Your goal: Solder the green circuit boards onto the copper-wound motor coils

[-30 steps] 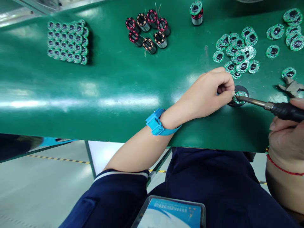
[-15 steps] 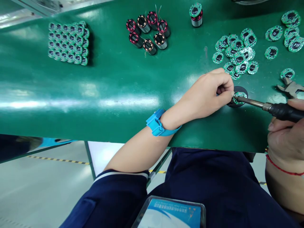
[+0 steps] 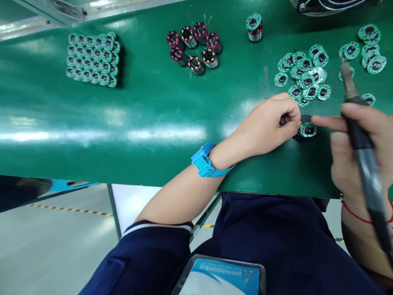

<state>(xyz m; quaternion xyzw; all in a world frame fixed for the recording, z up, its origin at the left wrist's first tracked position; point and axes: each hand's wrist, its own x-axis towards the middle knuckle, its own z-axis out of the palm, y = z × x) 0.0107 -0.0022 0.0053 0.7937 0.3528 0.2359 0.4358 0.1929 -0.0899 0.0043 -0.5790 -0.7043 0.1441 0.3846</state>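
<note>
My left hand (image 3: 270,123) rests on the green table (image 3: 147,114) with its fingers curled, thumb and forefinger pinched against the left edge of a small round green circuit board (image 3: 308,130). That board sits on a black round holder (image 3: 302,121). My right hand (image 3: 356,147) grips a soldering iron (image 3: 357,135) by its black handle, tip pointing up and away from the board. Its forefinger stretches left to touch the board's right edge. A blue strap (image 3: 205,163) circles my left wrist.
A loose heap of round green boards (image 3: 303,73) lies beyond my hands, more boards (image 3: 368,53) at far right. Several wound coils (image 3: 196,47) stand at the back middle, one coil topped with a board (image 3: 254,26) beside them. A packed block of boards (image 3: 92,59) lies far left.
My right hand has lifted the soldering iron off the board and swung its tip upward; its forefinger now reaches the board. My left hand stayed put. The view tilted down slightly.
</note>
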